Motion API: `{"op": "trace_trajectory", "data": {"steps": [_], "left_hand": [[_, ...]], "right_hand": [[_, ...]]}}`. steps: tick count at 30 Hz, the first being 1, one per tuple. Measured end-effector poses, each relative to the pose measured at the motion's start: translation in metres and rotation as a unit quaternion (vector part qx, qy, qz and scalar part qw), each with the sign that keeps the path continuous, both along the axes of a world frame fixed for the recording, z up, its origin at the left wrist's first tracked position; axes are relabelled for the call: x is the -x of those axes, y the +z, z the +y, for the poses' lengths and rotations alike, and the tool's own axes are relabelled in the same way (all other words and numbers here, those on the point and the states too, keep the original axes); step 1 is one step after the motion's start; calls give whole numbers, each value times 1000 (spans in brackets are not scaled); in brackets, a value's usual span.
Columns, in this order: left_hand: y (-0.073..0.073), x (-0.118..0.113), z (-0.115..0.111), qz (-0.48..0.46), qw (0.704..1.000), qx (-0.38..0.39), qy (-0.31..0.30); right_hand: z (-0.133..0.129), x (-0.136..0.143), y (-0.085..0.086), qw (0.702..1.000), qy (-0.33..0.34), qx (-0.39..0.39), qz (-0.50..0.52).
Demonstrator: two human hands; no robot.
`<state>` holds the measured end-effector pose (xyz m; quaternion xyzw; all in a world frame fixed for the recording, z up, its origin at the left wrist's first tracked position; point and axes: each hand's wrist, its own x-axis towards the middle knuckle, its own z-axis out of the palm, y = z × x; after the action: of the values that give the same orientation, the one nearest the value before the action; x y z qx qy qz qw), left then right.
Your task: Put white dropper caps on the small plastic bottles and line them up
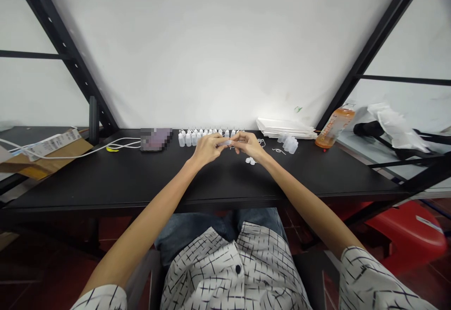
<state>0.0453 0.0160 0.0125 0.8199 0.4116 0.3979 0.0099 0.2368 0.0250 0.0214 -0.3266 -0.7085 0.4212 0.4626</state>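
Observation:
My left hand (207,148) is closed around a small translucent plastic bottle (225,143), which lies sideways in its fingers. At the bottle's right end, the fingertips of my right hand (247,143) are pinched together; what they hold is too small to make out. Behind my hands stands a row of small white dropper bottles (188,139), partly hidden by the fingers. A few small white caps (250,160) lie just below my right hand. To its right are thin white pieces (279,151) and a cluster of translucent bottles (289,143).
A stack of white sheets or bags (285,128) lies by the wall, beside an orange drink bottle (334,127). A blurred-out phone-like object (155,139), a white cable (95,149) and a brown cardboard package (52,155) occupy the left of the black table (134,178).

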Motion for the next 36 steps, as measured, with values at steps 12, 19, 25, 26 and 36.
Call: {"op": "trace_trajectory", "data": {"steps": [12, 19, 25, 26, 36], "left_hand": [[-17, 5, 13, 80, 973, -216, 4], [-17, 4, 13, 89, 974, -211, -4], [-13, 1, 6, 114, 963, -244, 21], [-12, 0, 4, 115, 963, -241, 25], [1, -8, -5, 17, 999, -23, 25]], "right_hand": [[6, -5, -4, 999, 19, 26, 28], [6, -9, -1, 999, 28, 25, 16], [6, -6, -4, 998, 16, 41, 49], [6, -6, -3, 998, 16, 43, 53], [9, -8, 0, 1000, 10, 1, 23]]}}
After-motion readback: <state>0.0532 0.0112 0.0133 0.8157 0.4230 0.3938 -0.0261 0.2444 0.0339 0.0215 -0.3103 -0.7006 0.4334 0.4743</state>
